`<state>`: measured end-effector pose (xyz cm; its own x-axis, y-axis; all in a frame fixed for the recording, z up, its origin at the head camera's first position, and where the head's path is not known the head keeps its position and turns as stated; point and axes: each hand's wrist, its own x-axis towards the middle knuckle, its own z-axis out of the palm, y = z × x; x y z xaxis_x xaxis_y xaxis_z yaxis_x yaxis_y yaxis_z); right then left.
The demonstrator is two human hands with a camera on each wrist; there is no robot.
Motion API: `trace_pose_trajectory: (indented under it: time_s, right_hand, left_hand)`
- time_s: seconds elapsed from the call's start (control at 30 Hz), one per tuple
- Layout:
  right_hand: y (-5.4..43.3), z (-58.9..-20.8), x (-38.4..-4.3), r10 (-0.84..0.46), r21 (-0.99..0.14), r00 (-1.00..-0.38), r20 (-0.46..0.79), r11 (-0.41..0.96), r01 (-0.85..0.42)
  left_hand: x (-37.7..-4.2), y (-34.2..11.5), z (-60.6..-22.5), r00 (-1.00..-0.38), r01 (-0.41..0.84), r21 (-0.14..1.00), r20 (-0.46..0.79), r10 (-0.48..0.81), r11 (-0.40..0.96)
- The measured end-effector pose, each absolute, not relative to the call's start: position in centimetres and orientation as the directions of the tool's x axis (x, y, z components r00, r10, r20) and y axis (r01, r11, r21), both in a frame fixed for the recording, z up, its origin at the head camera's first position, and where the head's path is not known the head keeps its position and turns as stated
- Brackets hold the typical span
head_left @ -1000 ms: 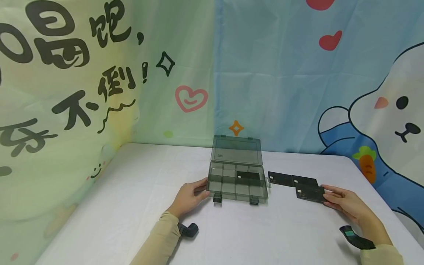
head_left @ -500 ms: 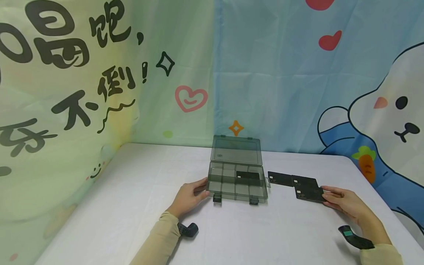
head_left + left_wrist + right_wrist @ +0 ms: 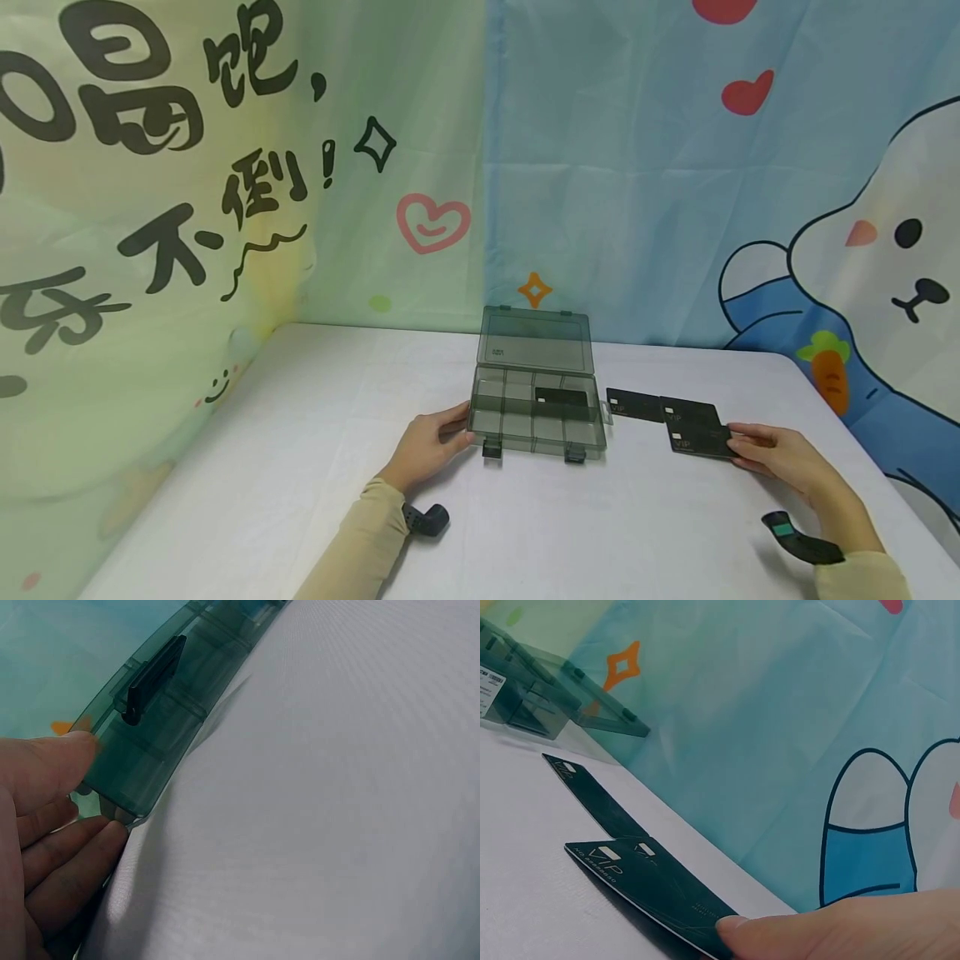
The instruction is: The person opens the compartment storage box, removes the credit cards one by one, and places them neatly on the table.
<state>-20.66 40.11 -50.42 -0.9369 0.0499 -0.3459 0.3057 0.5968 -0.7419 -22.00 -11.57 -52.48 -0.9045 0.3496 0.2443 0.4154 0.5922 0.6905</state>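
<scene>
A translucent smoky-green compartment box (image 3: 510,429) stands on the table with its lid (image 3: 536,346) raised and leaning back. One black card (image 3: 561,397) lies inside it, on the right. My left hand (image 3: 427,446) holds the box's left side; in the left wrist view the thumb (image 3: 56,769) is on the top edge and the fingertips are at the corner. My right hand (image 3: 783,458) pinches the right end of a black VIP card (image 3: 697,439), its thumb (image 3: 780,930) on top. That card is slightly raised and partly covers a second VIP card (image 3: 693,409).
A third VIP card (image 3: 633,405) lies between the box and the second card. Two dark latches (image 3: 575,454) stick out from the box's front. The white-covered table (image 3: 570,533) ends at a printed backdrop (image 3: 637,208) behind the box.
My right hand has shifted slightly left and down with the pinched card, which now sits a little more over the card behind it. The left hand and box have stayed put.
</scene>
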Motion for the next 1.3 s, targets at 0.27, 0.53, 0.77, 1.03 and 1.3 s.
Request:
trace_pose_trajectory:
  time_s: [0.27, 0.53, 0.77, 1.03, 1.3]
  right_hand:
    - [39.95, -49.62, -20.73, 0.036, -0.613, -0.943, -0.331, 0.752, 0.244]
    - [39.59, -49.78, -20.92, -0.002, -0.571, -0.961, -0.275, 0.805, 0.162]
    - [39.80, -50.17, -21.15, 0.003, -0.568, -0.958, -0.288, 0.805, 0.173]
    - [40.01, -50.26, -21.13, 0.004, -0.562, -0.962, -0.273, 0.811, 0.163]
    - [39.76, -50.03, -20.89, 0.006, -0.551, -0.963, -0.269, 0.819, 0.159]
  left_hand:
    - [-22.01, -11.52, -52.44, -0.906, 0.412, 0.688, 0.239, 0.351, 0.597]
    - [-22.10, -11.58, -52.65, -0.905, 0.415, 0.679, 0.239, 0.352, 0.606]
    - [-22.20, -11.61, -52.90, -0.905, 0.417, 0.677, 0.248, 0.345, 0.606]
    - [-22.25, -11.57, -52.90, -0.908, 0.411, 0.677, 0.246, 0.339, 0.611]
    - [-22.00, -11.41, -52.40, -0.909, 0.409, 0.678, 0.240, 0.341, 0.611]
